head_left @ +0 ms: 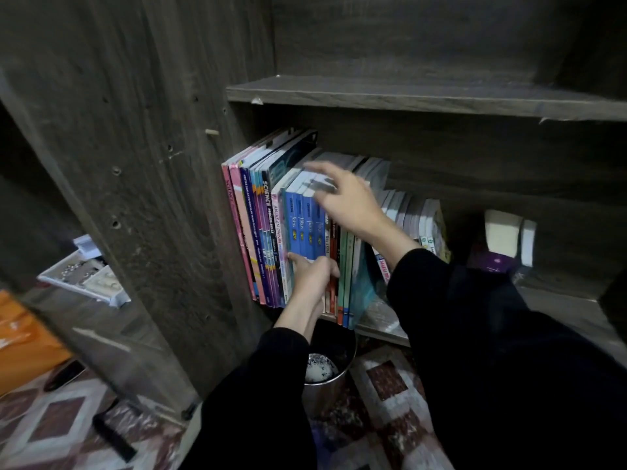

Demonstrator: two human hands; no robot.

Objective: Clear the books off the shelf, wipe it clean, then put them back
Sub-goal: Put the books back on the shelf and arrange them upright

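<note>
Books (271, 232) stand in a row on the shelf (386, 317), at its left end. My left hand (314, 276) pinches the blue books (305, 228) low down. My right hand (349, 201) is spread open over their tops. I think I am taking them out, so next I must pull. That hand looks blurry, and my sleeve (441, 283) hides some books.

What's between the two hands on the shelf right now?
Head view: the blue books stand upright between them, the right hand spread at their top edges, the left hand gripping the foot of their spines.
</note>
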